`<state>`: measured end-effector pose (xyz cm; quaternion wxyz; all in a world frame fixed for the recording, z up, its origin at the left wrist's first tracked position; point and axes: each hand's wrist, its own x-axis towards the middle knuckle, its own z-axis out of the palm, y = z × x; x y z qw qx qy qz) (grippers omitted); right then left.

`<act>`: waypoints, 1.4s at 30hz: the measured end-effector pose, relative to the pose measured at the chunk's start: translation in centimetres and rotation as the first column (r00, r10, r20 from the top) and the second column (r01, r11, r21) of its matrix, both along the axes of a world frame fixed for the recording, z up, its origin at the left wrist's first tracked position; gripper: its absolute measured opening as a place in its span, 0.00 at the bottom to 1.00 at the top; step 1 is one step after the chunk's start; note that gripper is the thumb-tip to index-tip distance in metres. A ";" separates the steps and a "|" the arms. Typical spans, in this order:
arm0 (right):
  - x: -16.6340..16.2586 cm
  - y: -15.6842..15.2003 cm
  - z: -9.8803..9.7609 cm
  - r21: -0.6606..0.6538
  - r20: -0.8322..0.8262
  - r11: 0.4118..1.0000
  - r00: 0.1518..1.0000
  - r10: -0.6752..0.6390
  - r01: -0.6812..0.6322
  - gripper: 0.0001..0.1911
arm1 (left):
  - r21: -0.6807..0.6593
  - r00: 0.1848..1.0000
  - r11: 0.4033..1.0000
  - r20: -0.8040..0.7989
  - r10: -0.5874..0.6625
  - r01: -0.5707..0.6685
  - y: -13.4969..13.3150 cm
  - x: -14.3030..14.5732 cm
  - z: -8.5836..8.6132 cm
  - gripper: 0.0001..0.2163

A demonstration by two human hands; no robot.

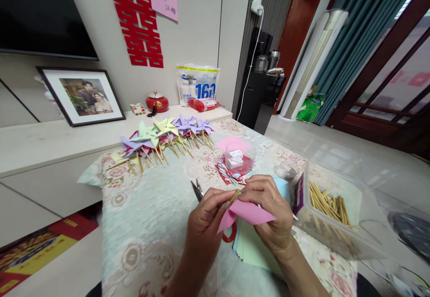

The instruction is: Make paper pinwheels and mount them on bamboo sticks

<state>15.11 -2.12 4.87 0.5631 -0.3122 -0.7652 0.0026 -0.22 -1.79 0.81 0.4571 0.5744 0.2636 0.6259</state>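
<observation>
Both hands meet over the near middle of the table around a pink paper pinwheel point(250, 212), whose blades are partly hidden by fingers. My left hand point(208, 216) is closed on its left side, pinching the paper and a short bit of wooden stick point(236, 195). Across the top, my right hand point(270, 207) is closed with its fingertips at that same stick and paper. Below them lie scissors point(230, 234) with red handles, mostly covered, and a stack of pale green paper point(257, 247). What the fingertips press between them is hidden.
Several finished pinwheels point(166, 129) lie at the table's back left. A clear round container point(247, 160) stands near pink paper point(231, 144) and striped paper strips point(225, 174). On the right, a clear plastic box point(336, 238) holds wooden sticks point(331, 203).
</observation>
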 end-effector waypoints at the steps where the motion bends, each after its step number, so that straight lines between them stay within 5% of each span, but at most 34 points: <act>1: 0.0 0.0 0.0 0.001 0.004 1.000 1.000 -0.002 0.002 0.12 | 0.001 1.000 1.000 -0.002 0.001 -0.001 0.0 0.0 0.0 0.12; 42: 0.2 0.2 -0.3 -0.012 0.028 1.000 0.999 -0.024 0.025 0.11 | 0.010 0.999 0.999 -0.004 0.043 -0.043 0.1 0.1 -0.1 0.11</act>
